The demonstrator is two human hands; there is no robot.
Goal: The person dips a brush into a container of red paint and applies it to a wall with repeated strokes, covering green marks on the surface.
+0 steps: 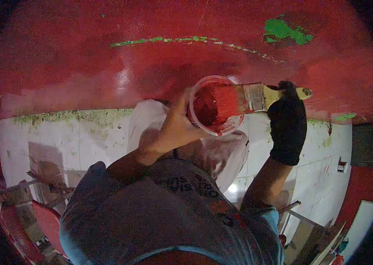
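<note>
My bare left hand (178, 126) is wrapped round a clear plastic tub (226, 129) with red paint (207, 105) inside. In my right hand (288, 126), which wears a black glove, is a wide flat paintbrush (253, 98) with a pale wooden handle and a metal ferrule. Its red-coated bristles reach over the rim into the tub. The tub is tilted so that its opening faces me, in front of my knees. Ahead stands a red wall (160, 75), shiny in places, with a green streak (164, 41) and a green patch (285, 31).
White floor tiles (102, 137) meet the wall's lower edge, strewn with green flakes along it. Behind me at the left is a red chair-like piece (49, 225). Metal-framed furniture (303, 225) stands at the right, near a white board (363, 229). A small dark item (341, 165) lies on the tiles.
</note>
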